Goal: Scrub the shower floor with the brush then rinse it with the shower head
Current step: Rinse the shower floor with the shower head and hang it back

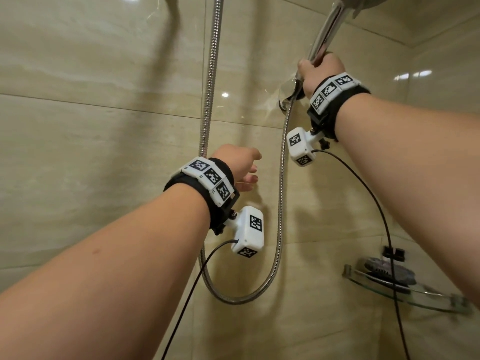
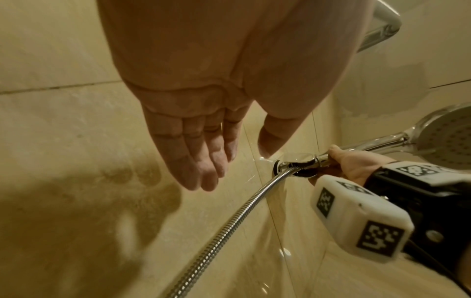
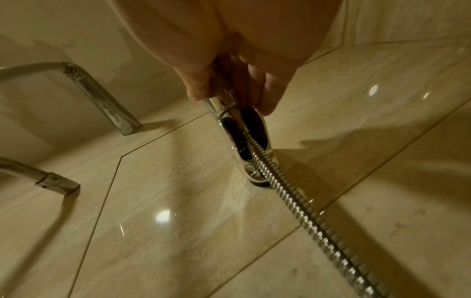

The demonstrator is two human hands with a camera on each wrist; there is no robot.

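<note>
Your right hand [image 1: 320,71] is raised high and its fingers are curled around the chrome handle of the shower head [image 2: 443,135]. The grip is at the lower end of the handle, just above the wall bracket [image 3: 244,145] where the handle sits. In the left wrist view the round spray face with its small holes is turned away from the wall. Whether the handle is fully seated in the bracket, I cannot tell.

Your left hand [image 1: 239,165] is lower and holds nothing. Its fingers [image 2: 201,161] are straight and relaxed, close together, with the palm open near the tiled wall [image 1: 104,126], and its shadow falls on the tile.

The metal hose [image 1: 279,203] leaves the bottom of the handle, hangs down in a long loop below both wrists and rises again on the left, behind your left hand.

To the lower right, a glass corner shelf [image 1: 426,300] is fixed to the wall, and a dark object [image 1: 387,272] lies on it; it may be the brush, but the view is too blurred to be sure. The shower floor is not visible in any view.
</note>
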